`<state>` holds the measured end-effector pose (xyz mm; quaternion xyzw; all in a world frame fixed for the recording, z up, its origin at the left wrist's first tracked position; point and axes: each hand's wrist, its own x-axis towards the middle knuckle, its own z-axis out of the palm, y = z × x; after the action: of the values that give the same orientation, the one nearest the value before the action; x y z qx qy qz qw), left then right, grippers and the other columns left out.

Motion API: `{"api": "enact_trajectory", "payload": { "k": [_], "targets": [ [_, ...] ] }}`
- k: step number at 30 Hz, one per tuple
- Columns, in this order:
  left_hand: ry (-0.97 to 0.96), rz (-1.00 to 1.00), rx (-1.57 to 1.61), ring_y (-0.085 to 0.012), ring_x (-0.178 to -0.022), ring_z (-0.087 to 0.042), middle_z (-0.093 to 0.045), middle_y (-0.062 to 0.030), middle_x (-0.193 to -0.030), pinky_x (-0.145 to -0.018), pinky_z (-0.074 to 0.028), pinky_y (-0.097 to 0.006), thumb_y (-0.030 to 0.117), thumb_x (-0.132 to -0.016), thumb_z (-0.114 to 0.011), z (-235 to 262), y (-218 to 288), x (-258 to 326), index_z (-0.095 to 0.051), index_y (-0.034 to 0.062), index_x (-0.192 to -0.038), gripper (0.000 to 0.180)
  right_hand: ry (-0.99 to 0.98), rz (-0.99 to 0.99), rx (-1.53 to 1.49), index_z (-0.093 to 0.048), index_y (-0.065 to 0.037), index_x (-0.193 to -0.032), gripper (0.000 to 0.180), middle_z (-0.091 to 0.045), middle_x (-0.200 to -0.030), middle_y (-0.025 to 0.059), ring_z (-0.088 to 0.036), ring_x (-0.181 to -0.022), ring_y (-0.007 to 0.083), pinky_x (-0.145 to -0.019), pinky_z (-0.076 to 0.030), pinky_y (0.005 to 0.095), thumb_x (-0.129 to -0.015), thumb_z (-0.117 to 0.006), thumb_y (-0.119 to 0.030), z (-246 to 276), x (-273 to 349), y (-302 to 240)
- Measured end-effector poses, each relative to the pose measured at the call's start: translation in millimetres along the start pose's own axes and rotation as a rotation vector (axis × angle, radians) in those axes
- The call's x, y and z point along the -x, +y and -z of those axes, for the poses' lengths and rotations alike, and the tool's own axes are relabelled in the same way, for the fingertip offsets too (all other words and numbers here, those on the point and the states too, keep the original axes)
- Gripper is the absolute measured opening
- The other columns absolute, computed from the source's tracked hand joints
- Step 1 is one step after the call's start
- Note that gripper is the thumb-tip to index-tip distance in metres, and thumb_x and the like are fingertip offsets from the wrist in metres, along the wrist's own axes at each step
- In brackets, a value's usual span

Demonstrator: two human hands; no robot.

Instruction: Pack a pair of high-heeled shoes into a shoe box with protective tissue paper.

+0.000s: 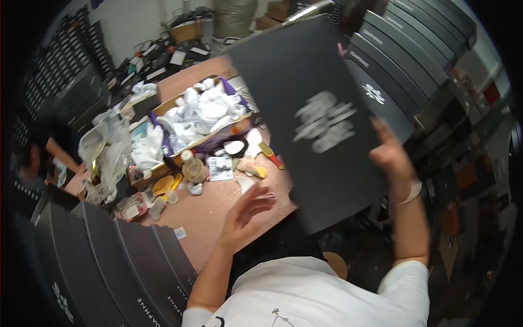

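Box lid point(310, 120) between left fingers point(260, 203), right fingers point(384, 136).

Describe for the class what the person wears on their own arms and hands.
Both forearms are bare below the short sleeves of a white T-shirt. The left hand has no glove or ring that shows. The right hand is also ungloved, with a pale band around its wrist.

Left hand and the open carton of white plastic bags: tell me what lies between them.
Head view: between the left hand and the carton lie bare tabletop, a printed packet and a tape roll.
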<state>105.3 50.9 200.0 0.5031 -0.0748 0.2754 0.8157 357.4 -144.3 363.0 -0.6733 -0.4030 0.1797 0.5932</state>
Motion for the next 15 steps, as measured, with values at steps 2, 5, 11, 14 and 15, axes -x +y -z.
{"api": "enact_trajectory", "payload": {
  "k": [2, 5, 11, 14, 15],
  "targets": [
    [-0.070, 0.175, -0.220, -0.0238, -0.112, -0.058, -0.052, -0.0129, -0.131, -0.097, -0.046, -0.037, 0.022, -0.088, -0.067, -10, -7, -30, -0.037, 0.0033, -0.142, 0.065, 0.221, -0.020, 0.169, -0.047, -0.002, -0.135, 0.054, -0.055, -0.125, 0.0077, -0.049, -0.120, 0.0183, -0.107, -0.032, 0.0307, -0.090, -0.060, -0.028, 141, -11, -41],
    [-0.022, 0.309, -0.441, -0.0220, -0.106, -0.060, -0.061, -0.0160, -0.116, -0.092, -0.048, -0.034, 0.017, -0.085, -0.070, -4, -62, -33, -0.051, 0.0027, -0.131, 0.052, 0.174, -0.121, 0.455, -0.051, -0.003, -0.133, 0.046, -0.056, -0.129, 0.0083, -0.052, -0.118, 0.0160, -0.104, -0.036, 0.0280, -0.093, -0.058, -0.024, 208, -34, -109],
    [0.228, 0.375, -1.247, -0.0351, -0.116, -0.050, -0.052, -0.0195, -0.124, -0.095, -0.044, -0.044, 0.027, -0.079, -0.073, 92, -167, 44, -0.049, 0.0044, -0.131, 0.061, 0.235, 0.462, 1.221, -0.058, -0.001, -0.122, 0.032, -0.060, -0.121, 0.0143, -0.055, -0.117, 0.0295, -0.100, -0.040, 0.0369, -0.092, -0.056, -0.012, 41, -40, -63],
    [0.241, 0.557, -1.362, -0.0360, -0.119, -0.044, -0.049, -0.0194, -0.125, -0.100, -0.039, -0.045, 0.022, -0.078, -0.072, 110, -193, 13, -0.048, 0.0043, -0.132, 0.062, -0.351, 0.563, 0.884, -0.066, -0.001, -0.105, 0.032, -0.063, -0.110, 0.0144, -0.064, -0.087, 0.0250, -0.077, -0.051, 0.0349, -0.080, -0.073, -0.018, -31, 6, -23],
    [0.255, 0.563, -1.420, -0.0357, -0.117, -0.045, -0.049, -0.0185, -0.123, -0.098, -0.040, -0.045, 0.022, -0.077, -0.072, 121, -201, 1, -0.048, 0.0046, -0.132, 0.062, -0.536, 0.376, 0.759, -0.064, -0.002, -0.109, 0.037, -0.063, -0.107, 0.0138, -0.063, -0.087, 0.0277, -0.078, -0.052, 0.0353, -0.078, -0.074, -0.019, -53, 8, 3]
  ]
}}
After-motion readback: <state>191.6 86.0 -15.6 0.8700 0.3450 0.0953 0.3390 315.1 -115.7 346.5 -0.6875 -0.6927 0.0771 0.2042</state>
